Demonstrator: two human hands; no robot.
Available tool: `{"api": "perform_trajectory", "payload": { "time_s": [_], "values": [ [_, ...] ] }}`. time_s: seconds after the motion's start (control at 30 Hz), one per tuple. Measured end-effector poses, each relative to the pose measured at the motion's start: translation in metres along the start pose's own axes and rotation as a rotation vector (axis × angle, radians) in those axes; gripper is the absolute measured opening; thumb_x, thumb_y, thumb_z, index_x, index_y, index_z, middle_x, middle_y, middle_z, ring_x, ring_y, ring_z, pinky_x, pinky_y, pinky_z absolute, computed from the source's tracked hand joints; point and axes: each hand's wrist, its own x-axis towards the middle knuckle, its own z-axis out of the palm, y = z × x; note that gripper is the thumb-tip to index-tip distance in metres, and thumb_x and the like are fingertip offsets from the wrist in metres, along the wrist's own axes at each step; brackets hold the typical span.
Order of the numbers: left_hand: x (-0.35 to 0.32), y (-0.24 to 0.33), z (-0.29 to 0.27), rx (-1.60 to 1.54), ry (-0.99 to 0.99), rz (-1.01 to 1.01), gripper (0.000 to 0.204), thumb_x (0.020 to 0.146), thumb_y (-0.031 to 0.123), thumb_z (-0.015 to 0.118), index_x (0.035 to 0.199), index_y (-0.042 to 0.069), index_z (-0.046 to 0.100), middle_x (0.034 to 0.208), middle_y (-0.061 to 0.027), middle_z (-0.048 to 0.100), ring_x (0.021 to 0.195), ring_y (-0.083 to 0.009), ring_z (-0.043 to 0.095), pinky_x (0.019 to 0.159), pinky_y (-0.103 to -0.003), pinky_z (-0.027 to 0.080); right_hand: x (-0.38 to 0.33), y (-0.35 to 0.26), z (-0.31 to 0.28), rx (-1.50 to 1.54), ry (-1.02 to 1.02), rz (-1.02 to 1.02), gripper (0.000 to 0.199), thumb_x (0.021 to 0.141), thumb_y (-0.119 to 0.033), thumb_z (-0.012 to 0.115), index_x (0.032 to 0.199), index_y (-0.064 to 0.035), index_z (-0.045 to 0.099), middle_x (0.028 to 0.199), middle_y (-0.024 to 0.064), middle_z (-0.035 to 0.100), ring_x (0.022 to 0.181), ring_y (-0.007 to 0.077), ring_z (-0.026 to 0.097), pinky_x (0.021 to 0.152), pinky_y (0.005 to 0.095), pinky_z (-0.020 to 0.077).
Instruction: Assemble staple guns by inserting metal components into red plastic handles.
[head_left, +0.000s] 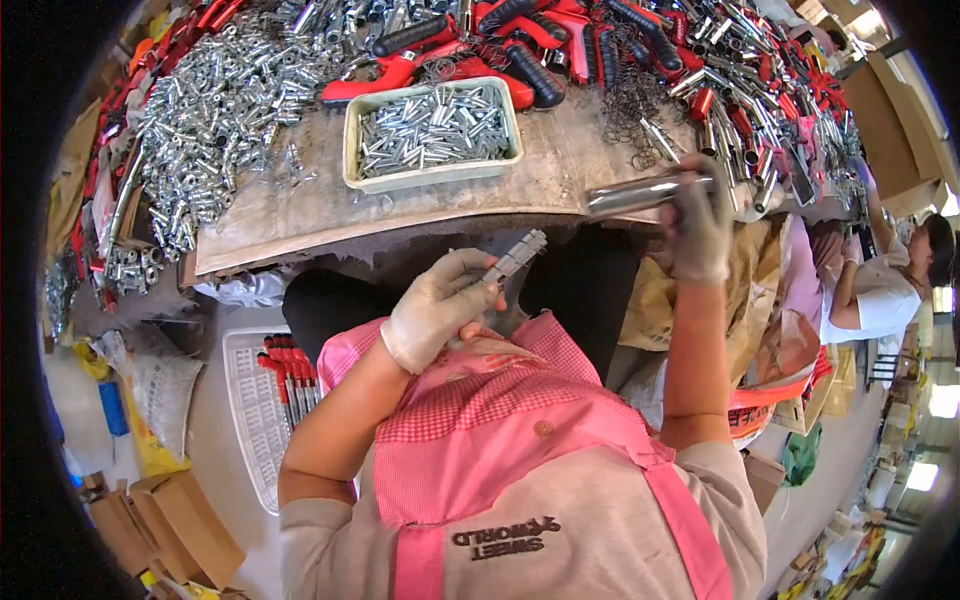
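Head view: you look down over your pink checked apron (520, 440) at a worn workbench (300, 215) heaped with metal and red parts
Left hand: your gloved left hand (437, 310) sits low, just in front of the bench edge; its fingers are wrapped tight round a small ribbed metal part (515, 258), which sticks out up and to the right of your fist
Right hand: your gloved right hand (697, 225) is raised at the bench edge; it is blurred, yet its fingers are closed about the end of a shiny metal tube (640, 193)
Tube: it lies nearly level, reaching leftward from your hand, over the bench rim
Tray: a pale green tray (432, 178) of small silver pins stands on the bench, beyond your hands and well apart from both
Bench heaps: loose silver sleeves (215, 100) to the left; red and black handles (500, 45) behind the tray; wire springs (630, 105) to its right
Floor left: a white crate (245, 400) holding red-handled pieces beside your left arm
Right edge: another person in white (885, 290) works nearby
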Motion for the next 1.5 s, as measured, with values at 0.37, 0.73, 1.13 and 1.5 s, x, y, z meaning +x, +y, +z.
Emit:
{"api": "perform_trajectory", "payload": {
  "time_s": [0.37, 0.73, 1.13, 1.5],
  "values": [
    [-0.028, 0.006, -0.01, -0.327, 0.077, -0.195, 0.033, 0.095, 0.021, 0.046, 0.123, 0.007, 0.038, 0.089, -0.0064, 0.055, 0.054, -0.0086, 0.046, 0.041, -0.018, 0.033, -0.018, 0.01, -0.006, 0.141, -0.171, 0.166, 0.012, 0.091, -0.011, 0.051, 0.101, -0.0056, 0.047, 0.075, 0.0028, 0.052, 0.055, 0.0083, 0.048, 0.045, 0.0208, 0.0365],
    [-0.026, -0.006, -0.02, 0.45, -0.072, 0.077, 0.031, 0.094, 0.018, 0.047, 0.12, 0.002, 0.048, 0.077, -0.0046, 0.057, 0.049, -0.0063, 0.047, 0.041, -0.02, 0.033, -0.052, 0.03, 0.051, 0.116, -0.833, 0.516, 0.022, 0.094, -0.024, 0.047, 0.098, -0.0039, 0.053, 0.082, 0.0044, 0.06, 0.065, 0.0087, 0.056, 0.054, 0.0213, 0.044],
    [-0.026, 0.008, -0.015, -0.048, -0.147, -0.22, 0.038, 0.096, 0.026, 0.044, 0.125, 0.001, 0.045, 0.093, -0.0104, 0.064, 0.062, -0.0084, 0.059, 0.041, -0.019, 0.043, -0.06, 0.021, 0.092, -0.055, -0.822, 0.446, 0.032, 0.099, -0.024, 0.036, 0.101, -0.0002, 0.057, 0.091, 0.0058, 0.06, 0.08, 0.0087, 0.055, 0.07, 0.0237, 0.0458],
    [-0.022, 0.002, -0.022, -0.113, 0.004, -0.093, 0.041, 0.096, 0.025, 0.046, 0.131, 0.005, 0.037, 0.084, -0.0056, 0.056, 0.048, -0.0057, 0.041, 0.036, -0.018, 0.027, -0.001, 0.042, 0.099, -0.346, -0.441, 0.005, 0.018, 0.092, -0.014, 0.047, 0.101, -0.0022, 0.057, 0.087, 0.0059, 0.06, 0.079, 0.0129, 0.056, 0.07, 0.0287, 0.0457]
  ]
}}
